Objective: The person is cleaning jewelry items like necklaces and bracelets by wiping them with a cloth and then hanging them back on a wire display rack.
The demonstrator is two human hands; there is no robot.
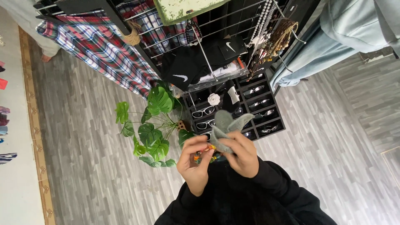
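Both hands meet in front of the chest, and each grip is closed on something: the right hand [243, 156] pinches a grey cloth [227, 129] whose loose corners stand up above the fingers, while the left hand [192, 160] curls around a small multicoloured object [204, 155], orange and green, too hidden by the fingers to identify. The cloth is bunched against that object, which looks like the hold for wiping or wrapping it. Beyond the hands, from the biggest thing down: a grey wood-look floor [91, 166] fills most of the view; a plaid fabric [100, 46] hangs from a wire rack [208, 37] near the top; a leafy green plant [152, 129] stands on the floor just left of the hands; a black display tray [280, 121] of sunglasses sits at the foot of the rack, its compartments keeping each pair apart; bead necklaces [266, 25] dangle from the rack's right edge.
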